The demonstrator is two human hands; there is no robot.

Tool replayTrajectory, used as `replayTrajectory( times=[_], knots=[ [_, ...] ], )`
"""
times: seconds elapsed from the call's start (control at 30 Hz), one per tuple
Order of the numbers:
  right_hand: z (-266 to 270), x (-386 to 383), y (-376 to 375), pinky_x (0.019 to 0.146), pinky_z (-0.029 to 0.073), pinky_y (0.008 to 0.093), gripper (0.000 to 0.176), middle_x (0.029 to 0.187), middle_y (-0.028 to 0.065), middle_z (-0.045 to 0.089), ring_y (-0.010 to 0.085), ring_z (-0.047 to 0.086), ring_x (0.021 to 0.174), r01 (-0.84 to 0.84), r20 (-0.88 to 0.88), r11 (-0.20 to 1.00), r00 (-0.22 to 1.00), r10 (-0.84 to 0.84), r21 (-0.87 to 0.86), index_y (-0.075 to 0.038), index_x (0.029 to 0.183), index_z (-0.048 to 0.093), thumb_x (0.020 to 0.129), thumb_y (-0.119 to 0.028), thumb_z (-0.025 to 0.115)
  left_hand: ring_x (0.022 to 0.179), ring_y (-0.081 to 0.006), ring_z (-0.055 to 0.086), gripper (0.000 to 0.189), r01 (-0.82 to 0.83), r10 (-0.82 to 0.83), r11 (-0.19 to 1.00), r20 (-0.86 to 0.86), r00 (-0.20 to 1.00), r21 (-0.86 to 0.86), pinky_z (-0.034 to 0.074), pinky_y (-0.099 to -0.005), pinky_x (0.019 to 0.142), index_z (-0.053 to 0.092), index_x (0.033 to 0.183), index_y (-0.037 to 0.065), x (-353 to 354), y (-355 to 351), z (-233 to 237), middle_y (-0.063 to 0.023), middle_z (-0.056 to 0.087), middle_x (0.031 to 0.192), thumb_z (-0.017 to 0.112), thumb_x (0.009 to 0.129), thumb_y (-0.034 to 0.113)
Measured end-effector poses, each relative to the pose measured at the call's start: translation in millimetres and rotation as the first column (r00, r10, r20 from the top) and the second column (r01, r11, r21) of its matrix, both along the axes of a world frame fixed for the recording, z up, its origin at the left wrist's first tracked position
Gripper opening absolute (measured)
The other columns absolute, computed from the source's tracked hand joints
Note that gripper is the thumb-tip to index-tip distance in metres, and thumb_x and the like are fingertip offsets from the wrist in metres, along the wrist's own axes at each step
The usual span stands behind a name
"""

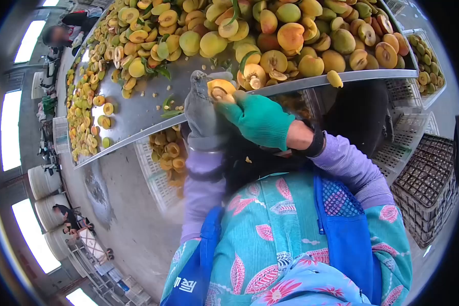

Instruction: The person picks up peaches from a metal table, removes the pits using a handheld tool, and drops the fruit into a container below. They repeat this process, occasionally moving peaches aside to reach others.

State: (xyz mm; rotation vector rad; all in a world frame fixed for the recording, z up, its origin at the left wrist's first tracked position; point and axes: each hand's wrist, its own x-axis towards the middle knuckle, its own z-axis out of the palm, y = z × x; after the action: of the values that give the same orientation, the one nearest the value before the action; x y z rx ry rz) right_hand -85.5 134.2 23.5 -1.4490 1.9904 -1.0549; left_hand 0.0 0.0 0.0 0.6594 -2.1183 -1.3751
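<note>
From where I stand, the person is working at the near edge of a metal desk (132, 115), with both hands just over the rim near its middle. The left hand (201, 104), in a grey glove, holds a yellow fruit half (222, 88), its brown hollow facing up. The right hand (260, 121), in a green glove, has thumb and fingers drawn close against the lower side of that half; whether they grip it too, I cannot tell. A dark band (316, 143) circles the right wrist, below a lilac sleeve (347, 158).

Beyond the hands, a heap of fruit (290, 38), some whole and some split, covers the far part of the desk and reaches along the near edge toward the right corner. One small yellow piece (334, 79) sits on the rim toward that corner. Loose halves (108, 108) lie scattered toward the near left corner, and a green leaf (172, 113) lies by the rim left of the left hand.

Below the near edge, a white crate (155, 176) holds more halves. Past the right corner stands another filled crate (437, 84), with dark crates (426, 186) nearer the person. A co-worker (74, 33) is off the desk's left side.
</note>
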Motion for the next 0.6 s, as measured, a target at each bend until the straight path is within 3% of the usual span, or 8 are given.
replayTrajectory(
  times=[0.07, 0.13, 0.17, 0.23, 0.33, 0.43, 0.5, 0.6],
  knots=[
    [15, -3, 4, 0.066, 0.048, 0.0492, 0.041, 0.091, 0.0238, 0.065, 0.0410, 0.064, 0.082, 0.026, 0.346, 0.983, 0.934, -0.089, 0.180, -0.003, 0.108, 0.059, 0.099, -0.041, 0.045, 0.078, -0.0234, 0.066, 0.039, 0.016, -0.018, 0.999, 0.037, 0.999, 0.043, 0.054, -0.0317, 0.075, 0.063, 0.105, 0.005, -4, 6, 21, -0.0112, 0.069, 0.090, 0.042, 0.101, 0.038],
    [-9, -1, 6, 0.065, 0.048, 0.0484, 0.043, 0.083, 0.0212, 0.065, 0.0391, 0.063, 0.076, 0.095, 0.319, 0.988, 0.939, -0.131, 0.125, -0.002, 0.103, 0.059, 0.098, -0.042, 0.046, 0.078, -0.0209, 0.065, 0.038, 0.183, -0.194, 0.981, 0.231, 0.953, 0.069, 0.054, -0.0315, 0.075, 0.062, 0.104, 0.002, -11, -1, 38, -0.0104, 0.069, 0.090, 0.042, 0.102, 0.035],
    [-19, 1, 6, 0.064, 0.047, 0.0480, 0.043, 0.080, 0.0198, 0.065, 0.0382, 0.063, 0.073, 0.126, 0.309, 0.988, 0.940, -0.148, 0.093, -0.001, 0.101, 0.058, 0.098, -0.043, 0.046, 0.079, -0.0205, 0.065, 0.038, 0.192, -0.208, 0.976, 0.194, 0.959, 0.098, 0.054, -0.0317, 0.075, 0.061, 0.105, 0.001, -10, -2, 39, -0.0102, 0.068, 0.090, 0.043, 0.102, 0.034],
    [-28, 5, 1, 0.065, 0.047, 0.0473, 0.044, 0.077, 0.0189, 0.064, 0.0373, 0.062, 0.070, 0.212, 0.562, 0.977, 0.809, -0.173, -0.006, 0.000, 0.100, 0.057, 0.098, -0.044, 0.048, 0.081, -0.0198, 0.065, 0.038, 0.215, -0.234, 0.964, 0.120, 0.965, 0.156, 0.053, -0.0321, 0.076, 0.059, 0.108, -0.002, -9, -3, 41, -0.0098, 0.068, 0.091, 0.043, 0.102, 0.032],
    [-35, 16, -6, 0.060, 0.047, 0.0422, 0.046, 0.075, 0.0151, 0.063, 0.0307, 0.060, 0.064, 0.253, 0.838, 0.965, 0.540, -0.084, -0.066, -0.001, 0.100, 0.058, 0.097, -0.046, 0.050, 0.080, -0.0205, 0.064, 0.043, -0.037, 0.035, 0.999, -0.213, 0.976, -0.007, 0.053, -0.0312, 0.074, 0.062, 0.106, -0.003, -14, 27, 20, -0.0119, 0.066, 0.092, 0.045, 0.102, 0.036],
    [-32, 23, -6, 0.049, 0.042, 0.0286, 0.042, 0.073, 0.0034, 0.058, 0.0139, 0.051, 0.055, 0.181, 0.913, 0.983, 0.399, -0.085, 0.013, -0.004, 0.102, 0.060, 0.098, -0.045, 0.049, 0.077, -0.0200, 0.064, 0.046, -0.113, 0.233, 0.888, -0.225, 0.946, 0.445, 0.054, -0.0303, 0.069, 0.064, 0.103, -0.004, -8, 24, 3, -0.0140, 0.065, 0.091, 0.046, 0.101, 0.038],
    [-52, 32, -13, 0.047, 0.040, 0.0252, 0.041, 0.074, -0.0003, 0.055, 0.0092, 0.048, 0.054, 0.254, 0.665, 0.958, 0.739, -0.104, -0.132, -0.006, 0.102, 0.061, 0.098, -0.045, 0.049, 0.070, -0.0204, 0.063, 0.048, -0.200, 0.283, 0.891, -0.155, 0.946, 0.408, 0.054, -0.0305, 0.062, 0.063, 0.102, -0.005, -9, 21, 2, -0.0147, 0.066, 0.084, 0.048, 0.099, 0.040],
    [3, 26, -5, 0.049, 0.043, 0.0260, 0.041, 0.074, 0.0020, 0.056, 0.0115, 0.051, 0.056, 0.121, 0.971, 0.984, 0.182, -0.154, 0.133, -0.005, 0.104, 0.060, 0.099, -0.044, 0.049, 0.063, -0.0206, 0.063, 0.049, -0.137, 0.213, 0.803, -0.065, 0.975, 0.581, 0.054, -0.0304, 0.058, 0.064, 0.099, -0.006, -14, 17, 22, -0.0149, 0.066, 0.078, 0.049, 0.099, 0.040]
  ],
)
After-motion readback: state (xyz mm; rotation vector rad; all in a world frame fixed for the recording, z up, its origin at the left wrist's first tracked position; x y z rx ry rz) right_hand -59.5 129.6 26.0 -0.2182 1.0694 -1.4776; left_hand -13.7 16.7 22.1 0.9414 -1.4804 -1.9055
